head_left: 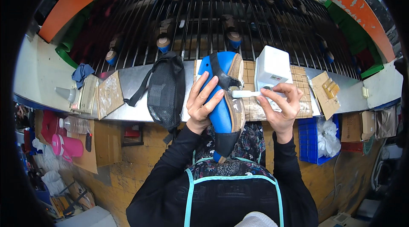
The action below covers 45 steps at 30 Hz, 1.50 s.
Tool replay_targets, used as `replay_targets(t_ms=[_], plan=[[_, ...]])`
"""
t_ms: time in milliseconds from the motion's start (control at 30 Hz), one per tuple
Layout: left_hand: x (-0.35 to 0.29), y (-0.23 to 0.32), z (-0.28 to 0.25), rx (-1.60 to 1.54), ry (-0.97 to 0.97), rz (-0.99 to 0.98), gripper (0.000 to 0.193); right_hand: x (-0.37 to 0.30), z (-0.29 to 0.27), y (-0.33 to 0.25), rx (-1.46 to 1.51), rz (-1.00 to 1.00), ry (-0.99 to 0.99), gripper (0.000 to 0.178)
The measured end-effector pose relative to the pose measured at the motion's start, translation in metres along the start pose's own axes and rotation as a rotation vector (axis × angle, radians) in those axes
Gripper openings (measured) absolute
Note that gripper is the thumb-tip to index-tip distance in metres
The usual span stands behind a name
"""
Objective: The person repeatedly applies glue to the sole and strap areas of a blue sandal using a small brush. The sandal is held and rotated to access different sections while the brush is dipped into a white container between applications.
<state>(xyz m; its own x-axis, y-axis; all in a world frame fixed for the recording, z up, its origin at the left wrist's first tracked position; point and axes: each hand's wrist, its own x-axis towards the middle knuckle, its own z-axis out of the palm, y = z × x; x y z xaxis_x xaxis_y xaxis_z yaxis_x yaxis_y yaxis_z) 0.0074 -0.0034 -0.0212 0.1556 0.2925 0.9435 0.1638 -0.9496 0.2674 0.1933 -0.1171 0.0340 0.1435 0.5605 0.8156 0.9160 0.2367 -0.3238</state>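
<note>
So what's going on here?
Someone's left hand is holding a blue shoe, sole edge facing right. The right hand pinches a white-handled brush at that edge. A white container stands just beyond the right hand. A black mesh bag lies left of the shoe, and more shoes are beyond the metal table.

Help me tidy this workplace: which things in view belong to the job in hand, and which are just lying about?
Belonging to the job:
blue-and-black shoe, held in the left hand
white brush-like tool, held in the right hand
white container, probably

Seemingly just lying about:
black bag
blue cloth
pink jug
clear bottle
</note>
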Motion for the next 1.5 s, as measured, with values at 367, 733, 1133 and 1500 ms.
replay_targets(t_ms=[367, 733, 1133, 1500], plan=[[0.004, 0.001, 0.001, -0.031, 0.016, -0.001, 0.036, 0.008, -0.01, -0.005, 0.088, 0.145, -0.098, 0.022], [0.004, 0.0, -0.004, 0.018, -0.018, 0.03, 0.038, -0.001, -0.012, -0.026, -0.084, 0.09, -0.017, 0.023], [0.006, -0.011, -0.011, -0.01, -0.027, 0.071, 0.038, 0.009, -0.007, -0.026, -0.102, -0.015, 0.0, 0.023], [0.006, -0.014, -0.008, -0.005, 0.031, 0.072, 0.037, 0.018, -0.012, -0.002, 0.368, 0.238, -0.355, 0.016]])
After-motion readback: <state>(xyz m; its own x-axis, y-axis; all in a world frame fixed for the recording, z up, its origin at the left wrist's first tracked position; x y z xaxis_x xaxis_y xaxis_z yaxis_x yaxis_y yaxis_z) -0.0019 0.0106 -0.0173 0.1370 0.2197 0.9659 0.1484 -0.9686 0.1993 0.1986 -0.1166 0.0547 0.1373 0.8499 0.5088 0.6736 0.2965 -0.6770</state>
